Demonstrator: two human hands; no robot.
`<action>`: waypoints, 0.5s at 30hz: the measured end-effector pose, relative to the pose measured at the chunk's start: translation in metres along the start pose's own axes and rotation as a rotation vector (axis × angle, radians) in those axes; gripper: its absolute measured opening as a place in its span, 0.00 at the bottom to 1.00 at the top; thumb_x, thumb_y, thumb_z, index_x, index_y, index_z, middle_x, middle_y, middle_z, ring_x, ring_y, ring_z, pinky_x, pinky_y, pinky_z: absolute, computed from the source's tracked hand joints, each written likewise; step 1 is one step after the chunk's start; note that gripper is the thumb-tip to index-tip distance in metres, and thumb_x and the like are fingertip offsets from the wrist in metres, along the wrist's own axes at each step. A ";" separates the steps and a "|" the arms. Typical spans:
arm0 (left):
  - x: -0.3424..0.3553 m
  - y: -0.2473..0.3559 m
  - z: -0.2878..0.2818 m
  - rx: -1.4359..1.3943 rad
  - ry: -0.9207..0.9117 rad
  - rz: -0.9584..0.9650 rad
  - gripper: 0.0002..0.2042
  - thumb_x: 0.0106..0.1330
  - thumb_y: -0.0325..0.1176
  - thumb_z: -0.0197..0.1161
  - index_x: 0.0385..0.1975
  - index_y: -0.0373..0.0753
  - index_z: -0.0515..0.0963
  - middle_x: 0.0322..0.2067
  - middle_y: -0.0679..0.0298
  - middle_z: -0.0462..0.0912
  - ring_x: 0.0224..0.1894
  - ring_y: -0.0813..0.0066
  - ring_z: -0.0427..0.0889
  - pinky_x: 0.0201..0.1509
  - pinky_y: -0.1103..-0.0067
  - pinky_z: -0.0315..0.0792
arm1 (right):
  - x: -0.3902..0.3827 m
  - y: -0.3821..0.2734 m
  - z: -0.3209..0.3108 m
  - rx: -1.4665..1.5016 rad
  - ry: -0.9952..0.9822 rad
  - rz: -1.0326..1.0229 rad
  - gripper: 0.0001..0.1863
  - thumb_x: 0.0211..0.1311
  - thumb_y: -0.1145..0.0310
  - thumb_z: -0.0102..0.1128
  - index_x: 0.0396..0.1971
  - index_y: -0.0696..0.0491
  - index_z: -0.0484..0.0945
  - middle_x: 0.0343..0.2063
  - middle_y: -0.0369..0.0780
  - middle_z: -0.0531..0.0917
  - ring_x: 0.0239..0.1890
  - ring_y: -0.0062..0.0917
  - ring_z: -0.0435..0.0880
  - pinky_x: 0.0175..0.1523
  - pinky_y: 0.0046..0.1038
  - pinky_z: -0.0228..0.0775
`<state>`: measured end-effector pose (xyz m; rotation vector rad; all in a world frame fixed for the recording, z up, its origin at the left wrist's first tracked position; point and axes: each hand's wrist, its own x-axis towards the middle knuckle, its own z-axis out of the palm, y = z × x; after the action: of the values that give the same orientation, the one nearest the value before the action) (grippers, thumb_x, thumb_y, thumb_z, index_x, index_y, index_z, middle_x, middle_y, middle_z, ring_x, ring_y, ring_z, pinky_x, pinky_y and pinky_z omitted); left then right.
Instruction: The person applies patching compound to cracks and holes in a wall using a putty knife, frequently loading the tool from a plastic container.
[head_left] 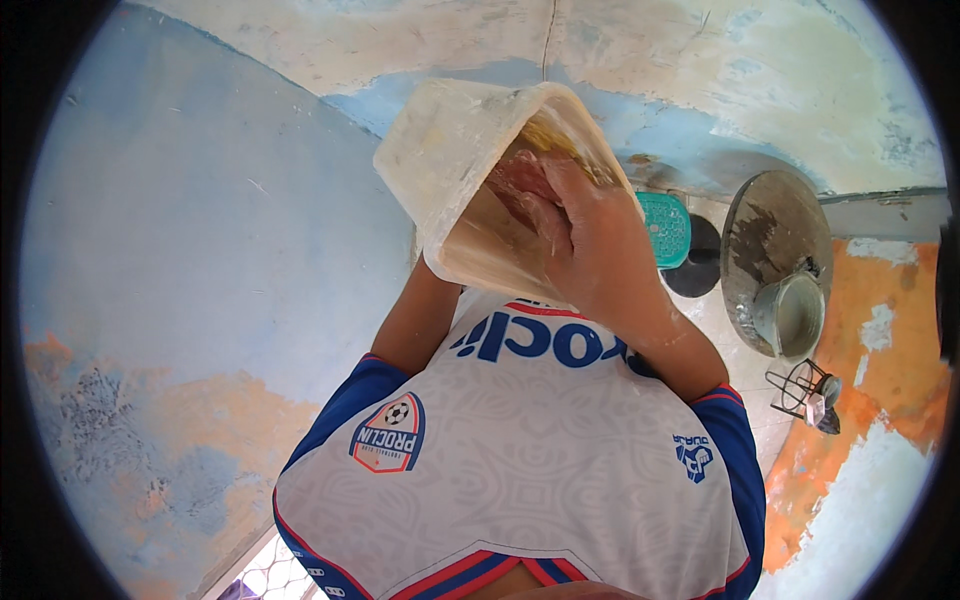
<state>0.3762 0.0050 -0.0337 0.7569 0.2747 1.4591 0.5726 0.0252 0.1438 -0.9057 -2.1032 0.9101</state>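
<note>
A whitish plastic container [445, 165], smeared inside and out, is held up tilted in front of my chest with its wide mouth toward me. My right hand [585, 215] reaches into the mouth, its fingers bent and coated with pale, wet-looking residue. What those fingers hold, if anything, is hidden. Yellowish residue [553, 143] clings to the upper inner wall beside them. My left forearm [425, 312] runs up behind the container, which covers the left hand and its fingers.
On the right stand a round grey board [755, 225] with a dark wet patch, a dirty bucket [797, 315], a teal stool [665, 230], a dark round object [697, 262] and a black wire stand [795, 388]. Patchy painted walls [190, 220] close in left and ahead.
</note>
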 end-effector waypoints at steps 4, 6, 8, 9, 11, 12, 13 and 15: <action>-0.001 -0.001 -0.001 -0.001 0.010 0.014 0.40 0.71 0.65 0.52 0.72 0.38 0.62 0.65 0.53 0.73 0.63 0.47 0.76 0.66 0.55 0.74 | -0.003 0.004 0.007 0.120 0.065 -0.039 0.11 0.64 0.80 0.60 0.45 0.58 0.75 0.36 0.51 0.86 0.39 0.50 0.86 0.42 0.39 0.77; -0.001 -0.002 -0.001 -0.004 0.010 0.018 0.40 0.71 0.65 0.52 0.72 0.38 0.62 0.64 0.52 0.73 0.63 0.47 0.76 0.66 0.55 0.74 | -0.001 0.004 0.008 0.066 0.076 -0.099 0.09 0.67 0.77 0.57 0.46 0.56 0.76 0.24 0.51 0.84 0.28 0.48 0.86 0.33 0.42 0.76; -0.003 -0.001 0.000 -0.008 0.017 0.021 0.40 0.71 0.65 0.52 0.72 0.38 0.62 0.64 0.52 0.73 0.62 0.47 0.76 0.66 0.55 0.74 | -0.002 0.002 0.010 0.058 0.025 -0.023 0.11 0.65 0.79 0.60 0.46 0.57 0.76 0.34 0.51 0.86 0.38 0.49 0.87 0.40 0.39 0.77; -0.003 -0.002 0.000 -0.003 0.017 0.023 0.40 0.71 0.65 0.52 0.72 0.38 0.62 0.64 0.52 0.73 0.62 0.47 0.76 0.66 0.55 0.74 | -0.002 0.001 0.011 0.052 0.000 0.017 0.12 0.64 0.79 0.61 0.47 0.57 0.76 0.39 0.51 0.87 0.43 0.49 0.87 0.44 0.37 0.77; -0.003 -0.003 -0.001 -0.010 0.020 0.024 0.41 0.71 0.65 0.53 0.72 0.38 0.62 0.64 0.52 0.73 0.62 0.47 0.76 0.66 0.55 0.74 | -0.002 -0.002 0.011 0.051 -0.004 0.047 0.12 0.64 0.79 0.62 0.48 0.57 0.77 0.38 0.51 0.87 0.42 0.49 0.87 0.43 0.37 0.77; -0.003 -0.003 -0.001 -0.013 0.021 0.027 0.41 0.70 0.65 0.53 0.72 0.38 0.62 0.64 0.52 0.73 0.62 0.46 0.76 0.66 0.55 0.74 | -0.001 -0.003 0.010 0.051 -0.007 0.062 0.13 0.64 0.78 0.62 0.48 0.57 0.77 0.37 0.51 0.87 0.41 0.49 0.87 0.43 0.37 0.78; -0.003 -0.004 -0.001 -0.012 0.021 0.026 0.41 0.70 0.65 0.53 0.72 0.37 0.62 0.64 0.52 0.73 0.62 0.46 0.76 0.66 0.55 0.74 | -0.001 -0.001 0.010 0.048 -0.005 0.049 0.13 0.64 0.78 0.62 0.48 0.57 0.77 0.37 0.50 0.88 0.41 0.49 0.87 0.43 0.37 0.78; -0.003 -0.004 -0.001 -0.019 0.024 0.033 0.41 0.70 0.65 0.53 0.72 0.37 0.62 0.64 0.51 0.73 0.62 0.46 0.76 0.66 0.55 0.75 | -0.002 0.002 0.011 0.042 -0.001 0.021 0.13 0.64 0.78 0.62 0.48 0.57 0.78 0.36 0.50 0.88 0.40 0.48 0.87 0.43 0.37 0.78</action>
<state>0.3782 0.0022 -0.0374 0.7319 0.2669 1.5010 0.5654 0.0213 0.1358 -0.9069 -2.0714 0.9624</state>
